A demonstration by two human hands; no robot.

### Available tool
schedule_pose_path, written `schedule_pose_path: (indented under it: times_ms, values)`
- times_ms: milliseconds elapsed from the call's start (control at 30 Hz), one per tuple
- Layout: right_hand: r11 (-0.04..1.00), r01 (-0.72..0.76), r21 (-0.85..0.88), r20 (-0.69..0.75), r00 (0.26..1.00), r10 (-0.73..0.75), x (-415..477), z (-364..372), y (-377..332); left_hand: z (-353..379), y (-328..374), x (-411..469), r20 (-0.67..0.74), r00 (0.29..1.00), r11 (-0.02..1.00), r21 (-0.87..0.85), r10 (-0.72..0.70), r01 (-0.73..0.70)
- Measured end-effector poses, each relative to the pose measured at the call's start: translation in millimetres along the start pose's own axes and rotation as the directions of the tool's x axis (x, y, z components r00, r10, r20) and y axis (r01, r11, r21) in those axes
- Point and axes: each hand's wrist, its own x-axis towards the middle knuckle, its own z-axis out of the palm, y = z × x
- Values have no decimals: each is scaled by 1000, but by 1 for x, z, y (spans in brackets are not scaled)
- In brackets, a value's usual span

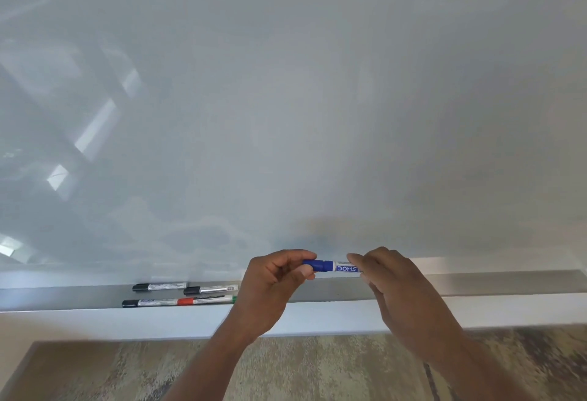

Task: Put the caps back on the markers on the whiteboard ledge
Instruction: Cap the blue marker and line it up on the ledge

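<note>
Both hands are up just above the whiteboard ledge (476, 284) — the blue marker (336, 266) lies level between them, long axis left to right, cap end pointing left. The left hand (273, 283) pinches the blue cap (313, 265); the right hand (397, 286) grips the white barrel (label upside down). Four other markers (178, 296) lie lengthwise on the ledge, further left.
</note>
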Motion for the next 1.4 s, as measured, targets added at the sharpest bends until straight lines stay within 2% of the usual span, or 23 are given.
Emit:
schedule_pose_path:
  times_ms: [100,333,433,567,700,800,867,967,1100,1300,1400]
  values:
    - [999,9,31,-17,1000,-8,1,5,-3,-3,-1,1,-6,1000,1000,13,13,-13]
    - [986,-31,164,-66,997,42,1,20,-11,-5,-4,-6,-40,998,995,-83,47,-50]
    - [981,-68,180,-47,996,78,4,27,-11,-11,-8,-5,-26,997,997,-36,66,-67]
    - [970,-53,238,15,999,51,13,36,-10,-31,-14,-1,0,1000,999,44,21,-21]
    - [976,-82,202,60,996,71,34,65,-15,-52,-22,9,-134,990,992,106,-51,65]
    - [987,-44,154,50,998,37,49,96,-22,-70,-36,14,-271,955,983,95,-124,154]
    - [988,-50,148,49,998,43,59,117,-26,-80,-50,15,-321,936,969,146,-146,201]
    - [994,-46,100,86,996,37,71,148,-33,-94,-73,15,-351,926,897,352,-139,268]
    - [996,-46,79,175,984,31,77,184,-34,-114,-105,13,-255,962,741,626,-101,244]
    - [989,-149,6,283,949,141,75,225,-31,-137,-142,7,-160,984,526,832,-77,176]
    - [981,-192,-33,299,935,193,74,238,-28,-142,-154,2,-127,990,464,874,-64,143]
